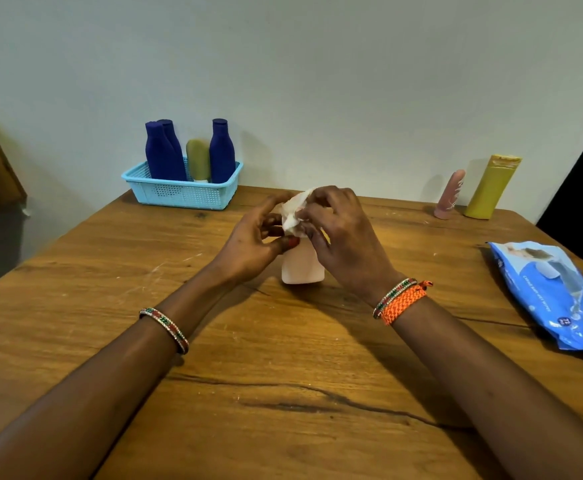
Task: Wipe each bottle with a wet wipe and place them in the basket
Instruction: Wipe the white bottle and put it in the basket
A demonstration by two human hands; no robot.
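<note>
1. A wooden surface (283, 358) fills most of the view, its grain dark and scratched, with a pale wall (317, 64) behind it.
2. Two bare forearms reach in from the bottom corners and meet near the middle of the surface.
3. A blue wet wipe packet (553, 292) lies flat at the right edge of the surface, well apart from the hands.
4. A light blue plastic basket (182, 195) sits at the far left of the surface against the wall. Three dark blue bottles (221, 150) and one olive-yellow bottle (198, 160) stand upright inside it.
5. At the far right, a yellow bottle (491, 187) and a smaller pink tube (450, 195) stand just beside each other, both leaning toward the wall.
6. A pale pink bottle (302, 266) stands upright in the centre of the surface, between the two hands.
7. The left hand (252, 242) has its fingers curled round the upper part of this bottle, the thumb pressed against it.
8. The right hand (342, 237) has its fingers bent, pinching a crumpled white wet wipe (293, 213) against the top of the bottle.
9. The left wrist carries a beaded bangle (165, 329); the right wrist carries a similar bangle with an orange braided band (404, 303) beside it.
</note>
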